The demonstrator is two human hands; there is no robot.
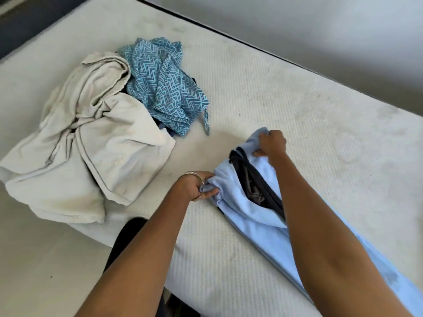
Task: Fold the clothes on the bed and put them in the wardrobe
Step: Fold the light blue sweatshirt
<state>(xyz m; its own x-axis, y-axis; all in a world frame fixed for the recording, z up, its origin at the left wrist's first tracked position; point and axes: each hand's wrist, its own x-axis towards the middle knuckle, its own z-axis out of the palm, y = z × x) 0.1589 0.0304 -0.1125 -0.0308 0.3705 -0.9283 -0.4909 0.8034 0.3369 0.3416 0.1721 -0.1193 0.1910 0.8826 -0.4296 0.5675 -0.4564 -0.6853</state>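
A light blue garment (249,216) with a dark inner lining lies stretched along the right side of the white mattress (286,106). My left hand (199,185), with a bangle on the wrist, pinches its near top corner. At the far top corner my right hand (272,143) grips the same garment. A crumpled cream garment (91,147) lies at the left. Against its far side sits a bunched blue zigzag-patterned garment (164,85).
The mattress edge runs along the bottom left, with pale floor (45,259) below it. A grey wall (320,30) stands behind the far edge. Bare mattress shows between the pile and the blue garment.
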